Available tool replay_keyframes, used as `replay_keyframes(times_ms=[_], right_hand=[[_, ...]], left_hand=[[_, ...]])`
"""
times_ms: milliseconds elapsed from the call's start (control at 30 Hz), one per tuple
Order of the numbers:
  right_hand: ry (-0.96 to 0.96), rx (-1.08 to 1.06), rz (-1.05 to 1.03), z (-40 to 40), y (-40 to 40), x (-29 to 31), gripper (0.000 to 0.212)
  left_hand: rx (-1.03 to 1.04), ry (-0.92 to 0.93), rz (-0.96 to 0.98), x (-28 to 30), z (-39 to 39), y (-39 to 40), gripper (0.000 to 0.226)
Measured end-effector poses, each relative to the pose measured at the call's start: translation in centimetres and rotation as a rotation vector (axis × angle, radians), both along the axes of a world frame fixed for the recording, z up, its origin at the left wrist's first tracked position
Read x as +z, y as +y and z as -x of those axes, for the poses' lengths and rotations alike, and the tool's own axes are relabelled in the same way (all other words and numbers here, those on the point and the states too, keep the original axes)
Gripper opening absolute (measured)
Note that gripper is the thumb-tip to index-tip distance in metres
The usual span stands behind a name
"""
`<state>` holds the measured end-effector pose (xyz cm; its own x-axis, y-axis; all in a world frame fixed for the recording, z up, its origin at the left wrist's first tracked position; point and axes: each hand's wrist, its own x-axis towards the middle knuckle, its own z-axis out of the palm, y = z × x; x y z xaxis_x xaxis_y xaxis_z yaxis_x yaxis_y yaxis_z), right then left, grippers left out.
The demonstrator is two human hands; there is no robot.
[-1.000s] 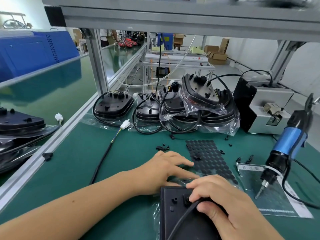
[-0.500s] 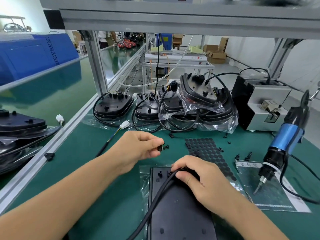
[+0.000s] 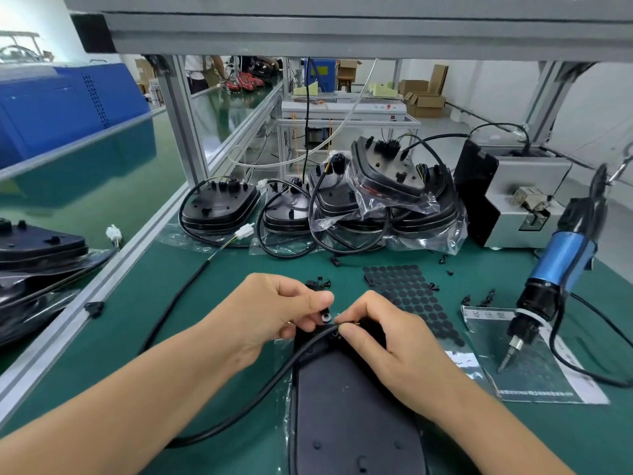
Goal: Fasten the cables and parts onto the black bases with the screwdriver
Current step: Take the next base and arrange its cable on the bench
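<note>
A black base (image 3: 346, 406) lies flat on the green mat in front of me, its far end under my hands. A black cable (image 3: 260, 392) runs from that end down to the lower left. My left hand (image 3: 270, 313) pinches a small black clip (image 3: 324, 316) just above the base's far edge. My right hand (image 3: 387, 341) presses the cable end onto the base with curled fingers and thumb. The blue electric screwdriver (image 3: 551, 279) hangs tip-down at the right, untouched.
Several finished bases with cables (image 3: 342, 204) are stacked in plastic at the back. A sheet of black round pads (image 3: 411, 296) and loose black screws (image 3: 479, 298) lie to the right. A grey screw feeder (image 3: 513, 197) stands at back right. An aluminium rail (image 3: 102, 289) borders the left.
My left hand has brought the small black clip from the mat back to the base's far end, beside my right hand. The right hand has stayed on the cable end.
</note>
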<state>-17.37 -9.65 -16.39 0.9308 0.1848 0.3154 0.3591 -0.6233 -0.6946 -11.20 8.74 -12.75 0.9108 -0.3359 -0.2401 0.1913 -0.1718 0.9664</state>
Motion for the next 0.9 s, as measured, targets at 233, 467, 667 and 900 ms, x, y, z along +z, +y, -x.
replay_keyframes(times_ms=[233, 467, 667, 900], right_hand=[[0.018, 0.000, -0.015, 0.0, -0.1, 0.0, 0.018], [0.014, -0.006, -0.030, 0.1, 0.0, 0.0, 0.022], [0.007, -0.008, -0.037, 0.1, 0.0, -0.1, 0.022], [0.019, -0.008, -0.031, 0.1, 0.0, -0.2, 0.016]], left_hand=[[0.049, -0.081, -0.048, -0.3, 0.6, -0.4, 0.020], [0.053, -0.100, -0.064, -0.3, 0.9, -0.5, 0.021], [-0.023, -0.063, -0.057, 0.2, 0.8, 0.1, 0.040], [-0.107, 0.009, -0.024, 0.7, 0.5, 0.7, 0.035]])
